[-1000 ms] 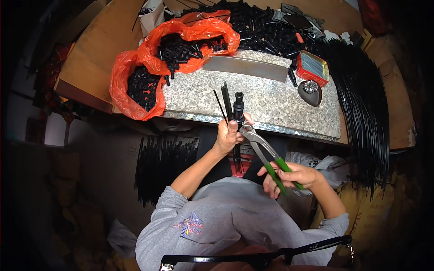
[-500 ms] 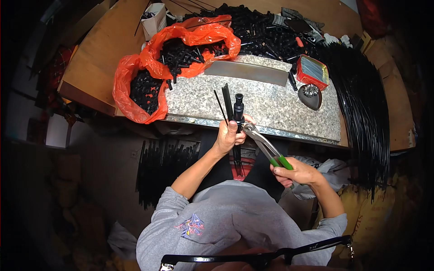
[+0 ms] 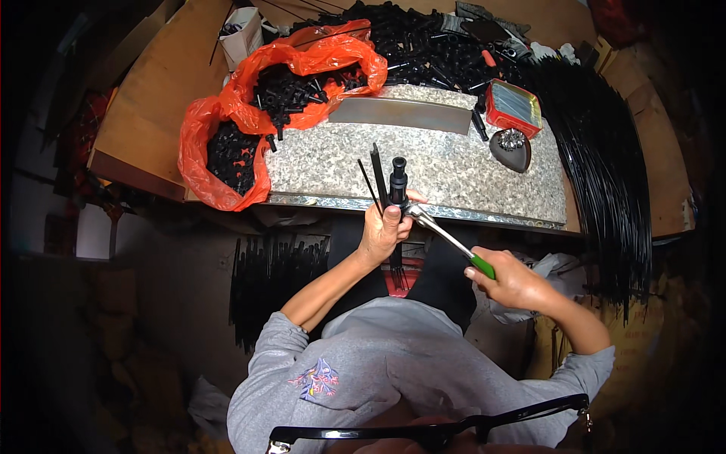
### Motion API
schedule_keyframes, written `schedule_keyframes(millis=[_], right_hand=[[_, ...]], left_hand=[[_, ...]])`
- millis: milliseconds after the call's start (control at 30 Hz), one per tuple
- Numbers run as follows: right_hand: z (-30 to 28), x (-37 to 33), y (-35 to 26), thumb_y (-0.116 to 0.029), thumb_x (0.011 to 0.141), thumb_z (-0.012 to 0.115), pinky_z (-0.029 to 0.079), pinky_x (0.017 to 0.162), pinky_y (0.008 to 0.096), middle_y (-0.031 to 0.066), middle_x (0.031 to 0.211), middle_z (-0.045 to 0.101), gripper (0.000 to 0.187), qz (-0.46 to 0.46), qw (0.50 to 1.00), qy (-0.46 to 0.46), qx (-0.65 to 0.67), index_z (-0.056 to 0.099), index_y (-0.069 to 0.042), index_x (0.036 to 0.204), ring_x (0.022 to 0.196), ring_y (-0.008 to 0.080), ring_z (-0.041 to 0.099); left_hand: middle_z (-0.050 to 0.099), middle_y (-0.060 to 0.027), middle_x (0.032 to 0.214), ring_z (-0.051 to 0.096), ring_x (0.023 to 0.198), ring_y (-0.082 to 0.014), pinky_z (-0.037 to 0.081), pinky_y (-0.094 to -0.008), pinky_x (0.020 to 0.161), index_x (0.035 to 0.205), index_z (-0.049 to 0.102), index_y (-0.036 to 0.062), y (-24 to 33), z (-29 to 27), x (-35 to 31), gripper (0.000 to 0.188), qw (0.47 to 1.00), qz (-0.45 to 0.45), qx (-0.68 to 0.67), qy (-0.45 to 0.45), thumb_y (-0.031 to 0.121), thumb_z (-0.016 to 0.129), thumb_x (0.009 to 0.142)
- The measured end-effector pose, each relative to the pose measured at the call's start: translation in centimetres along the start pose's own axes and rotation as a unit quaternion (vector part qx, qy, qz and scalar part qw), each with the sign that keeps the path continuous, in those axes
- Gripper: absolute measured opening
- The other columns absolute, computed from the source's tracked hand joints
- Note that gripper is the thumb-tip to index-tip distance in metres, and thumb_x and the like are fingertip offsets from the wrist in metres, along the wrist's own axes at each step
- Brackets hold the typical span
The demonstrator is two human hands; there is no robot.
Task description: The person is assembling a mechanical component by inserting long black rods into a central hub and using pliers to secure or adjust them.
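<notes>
My left hand (image 3: 380, 236) is closed around a bundle of thin black rods (image 3: 379, 170) and an upright black stepped cylindrical fitting (image 3: 398, 181) at the near edge of the stone slab. Below the fist, the lower ends of the rods stick out over my lap. In my right hand (image 3: 511, 280) are long metal pliers with green handles (image 3: 446, 236), gripped well back. Their head meets the lower part of the fitting beside my left fingers; what the jaws bite on is too small to make out.
The speckled stone slab (image 3: 333, 163) carries a grey metal strip (image 3: 401, 115), a red tin (image 3: 493, 113) and a dark dish of small shiny parts (image 3: 511, 155). Orange plastic bags (image 3: 198, 163) of black parts stand left. Long black rods (image 3: 605, 181) hang over the right side.
My right hand has swung outward and slightly up, turning the pliers so their handles now line up as one. My left hand keeps its hold, and the whole view has shifted slightly.
</notes>
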State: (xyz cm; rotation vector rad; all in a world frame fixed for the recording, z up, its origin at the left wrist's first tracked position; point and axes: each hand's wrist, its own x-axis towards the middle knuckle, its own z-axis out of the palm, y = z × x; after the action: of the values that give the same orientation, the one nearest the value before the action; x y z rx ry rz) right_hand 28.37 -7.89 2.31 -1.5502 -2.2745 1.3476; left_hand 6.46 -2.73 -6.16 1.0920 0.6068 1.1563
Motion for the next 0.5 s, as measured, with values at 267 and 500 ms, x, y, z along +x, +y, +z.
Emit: schedule_keyframes(millis=[267, 500], right_hand=[[1.2, 1.4, 1.3, -0.026, 0.093, 0.045, 0.045, 0.071, 0.0288, 0.0042, 0.081, 0.057, 0.034, -0.034, 0.961, -0.111, 0.250, 0.048, 0.000, 0.115, 0.075, 0.0136, 0.055], [1.0, 0.4, -0.1, -0.032, 0.093, 0.043, 0.042, 0.071, 0.0248, 0.0082, 0.093, 0.057, 0.045, -0.005, 0.874, -0.227, 0.429, 0.043, -0.001, 0.126, 0.086, 0.0148, 0.056]], left_hand=[[0.033, 0.0063, 0.056, 0.027, 0.045, -0.0010, 0.020, -0.0168, 0.040, 0.106, 0.050, -0.0023, -0.7, -0.5, -0.2, 0.058, 0.996, 0.016, -0.074, 0.044, 0.051, 0.051, 0.083], [0.036, 0.0046, 0.057, 0.031, 0.047, -0.0025, 0.023, -0.0170, 0.040, 0.084, 0.047, 0.0041, -0.9, -0.3, -0.2, 0.040, 0.994, -0.006, -0.089, 0.062, 0.044, 0.055, 0.085]])
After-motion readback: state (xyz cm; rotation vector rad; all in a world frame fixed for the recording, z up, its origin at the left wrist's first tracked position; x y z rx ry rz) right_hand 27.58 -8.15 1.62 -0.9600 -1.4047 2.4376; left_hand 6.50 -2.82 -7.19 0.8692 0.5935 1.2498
